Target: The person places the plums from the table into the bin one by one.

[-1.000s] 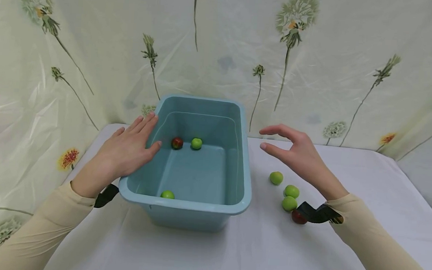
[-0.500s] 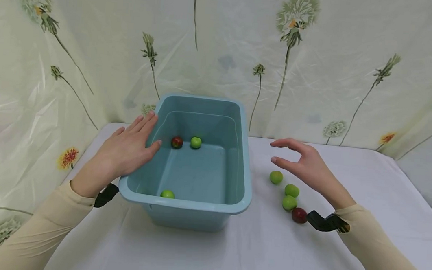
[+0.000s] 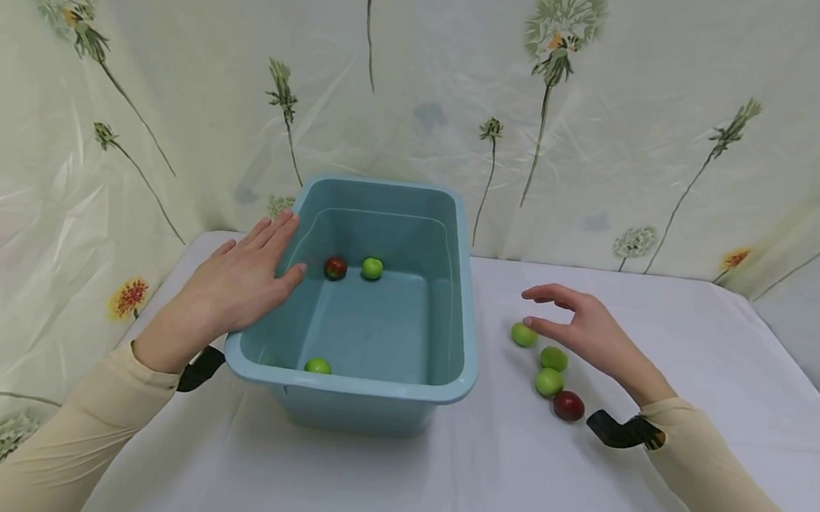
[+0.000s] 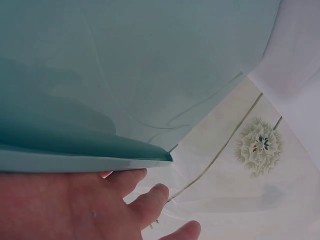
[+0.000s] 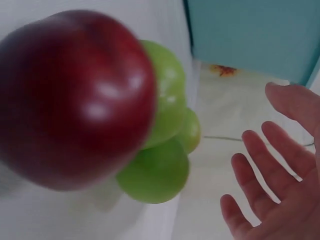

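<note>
My left hand (image 3: 237, 286) rests on the left rim of a blue-green plastic tub (image 3: 350, 386), its fingers straight. Inside the tub lie a red apple (image 3: 336, 267), a green apple (image 3: 371, 268) at the back and another green apple (image 3: 318, 366) near the front wall. To the right of the tub, my right hand (image 3: 590, 335) hovers with thumb and fingers spread apart, holding nothing. Its thumb tip partly overlaps the farthest green apple (image 3: 521, 336); contact cannot be told. Two more green apples (image 3: 549, 382) and a red apple (image 5: 75, 100) sit closer to me.
A white cloth covers the table (image 3: 496, 477). Behind it hangs a pale curtain (image 3: 405, 78) with a dandelion print. Black straps (image 3: 620, 431) circle both wrists. The tub's high walls stand between the two hands.
My right hand has moved down and slightly right, from beside the tub's rim toward the farthest green apple. The near red apple is no longer partly covered. My left hand stays put.
</note>
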Action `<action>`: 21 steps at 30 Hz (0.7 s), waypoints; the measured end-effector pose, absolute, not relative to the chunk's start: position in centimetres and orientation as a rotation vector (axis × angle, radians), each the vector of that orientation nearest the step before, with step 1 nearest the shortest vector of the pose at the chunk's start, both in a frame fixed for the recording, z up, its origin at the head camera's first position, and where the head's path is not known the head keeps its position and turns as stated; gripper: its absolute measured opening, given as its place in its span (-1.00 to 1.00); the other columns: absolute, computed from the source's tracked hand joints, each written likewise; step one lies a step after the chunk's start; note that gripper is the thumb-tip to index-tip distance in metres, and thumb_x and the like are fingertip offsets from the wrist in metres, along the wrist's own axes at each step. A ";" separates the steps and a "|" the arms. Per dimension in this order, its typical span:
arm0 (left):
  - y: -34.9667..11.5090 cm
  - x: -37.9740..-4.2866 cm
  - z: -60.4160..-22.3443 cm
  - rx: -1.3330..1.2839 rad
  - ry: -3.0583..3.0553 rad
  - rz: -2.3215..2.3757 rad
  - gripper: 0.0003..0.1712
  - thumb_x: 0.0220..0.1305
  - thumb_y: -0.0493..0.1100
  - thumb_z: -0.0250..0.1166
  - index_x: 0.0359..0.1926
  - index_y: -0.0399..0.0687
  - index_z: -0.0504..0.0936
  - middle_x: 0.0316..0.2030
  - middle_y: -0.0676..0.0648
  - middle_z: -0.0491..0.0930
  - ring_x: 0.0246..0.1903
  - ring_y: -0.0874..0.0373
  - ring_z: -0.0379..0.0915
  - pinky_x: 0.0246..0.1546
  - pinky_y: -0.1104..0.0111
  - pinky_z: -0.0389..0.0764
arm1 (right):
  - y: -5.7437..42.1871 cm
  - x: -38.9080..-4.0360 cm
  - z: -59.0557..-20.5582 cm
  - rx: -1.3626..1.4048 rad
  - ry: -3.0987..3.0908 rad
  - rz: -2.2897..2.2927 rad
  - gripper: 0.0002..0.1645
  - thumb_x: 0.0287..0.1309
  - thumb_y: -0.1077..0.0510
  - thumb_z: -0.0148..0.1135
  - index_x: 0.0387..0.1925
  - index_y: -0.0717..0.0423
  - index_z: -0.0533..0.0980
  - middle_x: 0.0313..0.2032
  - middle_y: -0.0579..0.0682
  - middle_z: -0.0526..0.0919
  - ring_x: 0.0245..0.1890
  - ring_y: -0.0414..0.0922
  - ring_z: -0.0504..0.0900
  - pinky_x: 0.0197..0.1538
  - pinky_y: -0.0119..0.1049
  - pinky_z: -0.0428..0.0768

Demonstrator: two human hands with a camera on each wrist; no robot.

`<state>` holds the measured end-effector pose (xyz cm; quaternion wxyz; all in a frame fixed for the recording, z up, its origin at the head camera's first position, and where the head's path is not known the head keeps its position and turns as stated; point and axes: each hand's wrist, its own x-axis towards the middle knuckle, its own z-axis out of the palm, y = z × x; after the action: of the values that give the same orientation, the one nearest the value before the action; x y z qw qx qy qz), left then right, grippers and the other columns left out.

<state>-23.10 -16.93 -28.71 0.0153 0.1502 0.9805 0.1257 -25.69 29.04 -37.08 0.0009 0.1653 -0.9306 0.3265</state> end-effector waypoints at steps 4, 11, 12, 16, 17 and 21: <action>-16.9 -23.1 -28.7 0.464 3.047 0.397 -0.17 0.51 0.16 -0.11 0.58 -0.06 -0.22 0.56 -0.05 -0.31 0.51 -0.10 -0.38 0.36 -0.22 -0.12 | 29.5 -25.9 -38.1 0.505 -2.959 1.060 -0.41 0.24 -0.17 0.30 0.20 0.01 0.50 0.19 0.06 0.53 0.26 0.12 0.36 0.20 0.30 0.31; -16.9 -23.1 -28.7 0.460 3.046 0.403 -0.17 0.52 0.16 -0.12 0.58 -0.06 -0.22 0.56 -0.05 -0.31 0.51 -0.09 -0.39 0.37 -0.21 -0.12 | 30.3 -26.1 -39.5 0.536 -2.967 1.136 -0.46 0.27 -0.04 0.30 0.19 0.12 0.50 0.16 0.10 0.55 0.23 0.14 0.38 0.24 0.27 0.27; -16.9 -23.1 -28.7 0.458 3.046 0.405 -0.17 0.51 0.16 -0.12 0.58 -0.06 -0.22 0.56 -0.06 -0.31 0.51 -0.10 -0.39 0.37 -0.21 -0.12 | 30.4 -26.1 -39.6 0.548 -2.961 1.147 -0.47 0.27 -0.02 0.30 0.19 0.13 0.50 0.15 0.10 0.55 0.23 0.13 0.39 0.25 0.26 0.27; -16.9 -23.1 -28.7 0.460 3.048 0.414 -0.17 0.51 0.17 -0.12 0.58 -0.06 -0.22 0.56 -0.06 -0.31 0.51 -0.10 -0.38 0.37 -0.21 -0.12 | 30.6 -26.4 -40.0 0.571 -2.946 1.192 -0.48 0.26 0.00 0.31 0.17 0.15 0.51 0.13 0.09 0.58 0.20 0.09 0.43 0.28 0.22 0.26; -16.9 -23.2 -28.7 0.461 3.049 0.415 -0.17 0.51 0.17 -0.12 0.58 -0.06 -0.22 0.56 -0.06 -0.30 0.51 -0.11 -0.37 0.37 -0.21 -0.12 | 30.6 -26.5 -40.1 0.575 -2.946 1.198 -0.48 0.26 0.00 0.32 0.17 0.16 0.51 0.12 0.09 0.58 0.19 0.10 0.44 0.28 0.22 0.25; -16.8 -23.1 -28.7 0.458 3.048 0.421 -0.17 0.51 0.17 -0.12 0.58 -0.06 -0.22 0.56 -0.06 -0.31 0.51 -0.11 -0.37 0.36 -0.22 -0.11 | 30.8 -26.8 -40.6 0.582 -2.954 1.214 -0.48 0.24 0.01 0.34 0.16 0.17 0.52 0.10 0.08 0.60 0.18 0.09 0.46 0.28 0.21 0.26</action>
<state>-23.13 -16.84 -28.71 0.0156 0.1472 0.9797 0.1352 -26.81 30.75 -40.59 -0.0522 0.1790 -0.9086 0.3736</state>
